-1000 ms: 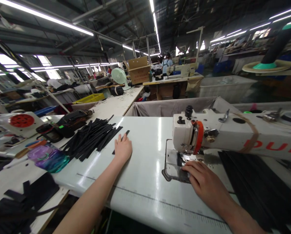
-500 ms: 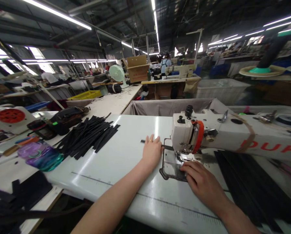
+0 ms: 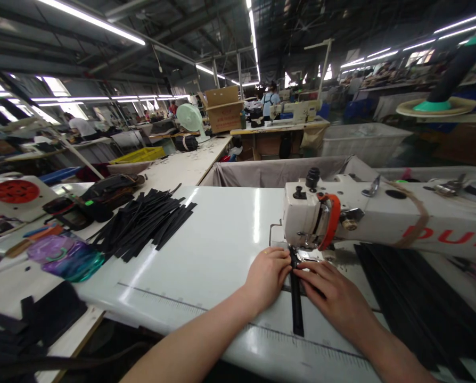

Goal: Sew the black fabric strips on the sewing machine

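A narrow black fabric strip [image 3: 297, 311] lies on the pale machine table, running from beneath the needle area of the white sewing machine [image 3: 304, 210] toward me. At its far end, my left hand [image 3: 267, 274] grips the strip's left edge with bent fingers. From the other side my right hand [image 3: 330, 290] pinches the same strip, fingertips close to the presser foot. The two hands nearly meet there, and part of the strip is hidden beneath the fingers.
A heap of black strips [image 3: 146, 223] is on the table's left side. Longer black pieces [image 3: 413, 298] lie under the machine arm at right. A purple-and-teal bag [image 3: 64, 255] sits at left, near black scraps [image 3: 54, 314]. A grey cloth-lined bin [image 3: 257, 173] stands behind.
My left hand has moved right and nearer, to the needle area. The black strip, previously lying crosswise under the left hand, now points toward me between both hands.
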Tool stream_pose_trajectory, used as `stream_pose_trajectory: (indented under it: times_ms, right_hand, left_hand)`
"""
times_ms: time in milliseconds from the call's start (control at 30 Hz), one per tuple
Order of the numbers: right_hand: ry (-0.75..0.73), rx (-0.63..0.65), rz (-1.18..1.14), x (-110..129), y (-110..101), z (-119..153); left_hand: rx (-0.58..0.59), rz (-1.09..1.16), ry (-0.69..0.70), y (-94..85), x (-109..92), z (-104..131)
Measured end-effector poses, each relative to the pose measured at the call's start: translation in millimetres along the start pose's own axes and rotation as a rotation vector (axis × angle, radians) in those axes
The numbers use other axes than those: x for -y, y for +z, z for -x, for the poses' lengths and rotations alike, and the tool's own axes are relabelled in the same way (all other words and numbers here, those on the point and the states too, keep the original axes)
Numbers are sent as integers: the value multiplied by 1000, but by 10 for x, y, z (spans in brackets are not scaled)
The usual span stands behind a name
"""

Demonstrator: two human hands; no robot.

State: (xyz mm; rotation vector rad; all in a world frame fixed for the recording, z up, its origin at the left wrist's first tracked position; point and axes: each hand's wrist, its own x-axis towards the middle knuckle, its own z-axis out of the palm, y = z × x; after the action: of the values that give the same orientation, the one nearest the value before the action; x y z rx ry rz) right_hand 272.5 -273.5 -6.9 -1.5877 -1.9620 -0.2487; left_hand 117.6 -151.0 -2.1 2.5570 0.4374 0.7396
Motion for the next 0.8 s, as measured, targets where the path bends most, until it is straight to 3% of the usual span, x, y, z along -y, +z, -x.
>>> stream_pose_trajectory:
  times_ms: [800]
  right_hand:
    - [34,62,31,62,-27,17]
  left_hand:
    - [29,-181,-35,102,-68,-71]
